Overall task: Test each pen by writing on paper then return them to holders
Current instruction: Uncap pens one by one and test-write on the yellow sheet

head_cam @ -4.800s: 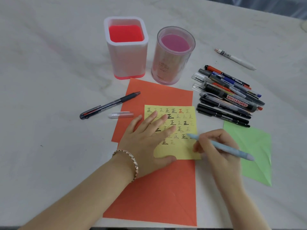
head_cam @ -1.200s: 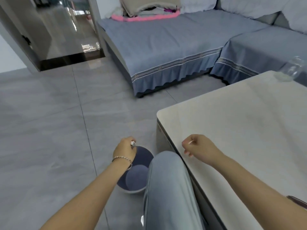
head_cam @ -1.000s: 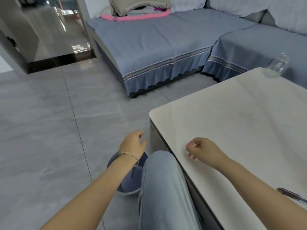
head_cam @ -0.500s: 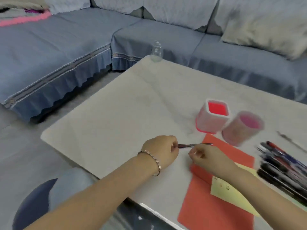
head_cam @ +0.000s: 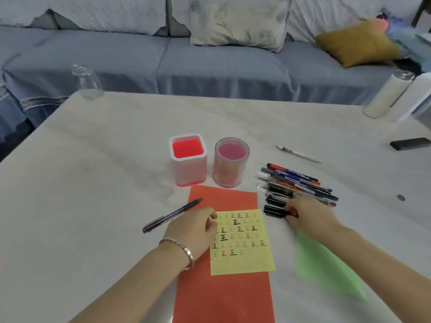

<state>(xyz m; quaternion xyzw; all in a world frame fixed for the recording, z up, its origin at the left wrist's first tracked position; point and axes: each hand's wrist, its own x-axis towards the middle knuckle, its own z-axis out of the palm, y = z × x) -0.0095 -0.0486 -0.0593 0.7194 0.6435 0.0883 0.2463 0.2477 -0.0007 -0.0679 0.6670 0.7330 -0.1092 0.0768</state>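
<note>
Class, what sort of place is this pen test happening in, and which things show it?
Most likely a home living room: a long grey-blue sofa with loose cushions runs behind the pale table.

Open tabletop (head_cam: 93, 183) left of square holder (head_cam: 188, 165); pen pile (head_cam: 296, 185) right of round holder (head_cam: 229, 167) — mouths open

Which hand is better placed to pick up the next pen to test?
Right. The right hand is at the pen pile, fingers around a black pen; the left hand rests on the yellow paper, farther from the pile.
</note>
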